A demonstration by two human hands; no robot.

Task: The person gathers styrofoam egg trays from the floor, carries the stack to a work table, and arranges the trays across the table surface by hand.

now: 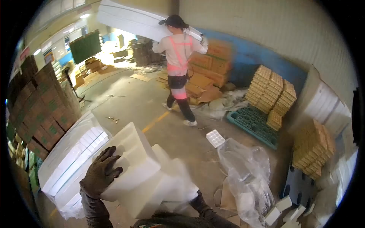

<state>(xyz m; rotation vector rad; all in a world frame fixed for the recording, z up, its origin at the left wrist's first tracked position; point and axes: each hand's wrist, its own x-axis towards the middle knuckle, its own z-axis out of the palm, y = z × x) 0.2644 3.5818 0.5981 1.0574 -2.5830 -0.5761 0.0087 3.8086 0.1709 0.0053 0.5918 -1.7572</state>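
Several white foam blocks point(133, 159) are held in front of my body, stacked loosely and partly blurred. My left hand point(99, 173), in a dark glove, presses on the left side of the blocks with its fingers curved over the foam. A dark-clothed limb point(203, 209) shows below the blocks on the right; whether it is an arm or a leg I cannot tell. My right hand is out of sight.
A plastic-wrapped white bundle point(72, 167) stands at left by stacked cartons point(42, 106). Ahead, a person point(176, 53) carries a long white bundle point(129, 19). Plastic sheeting point(243, 167) and foam pieces point(279, 211) lie at right, near a green pallet point(247, 121) bearing stacked trays point(270, 91).
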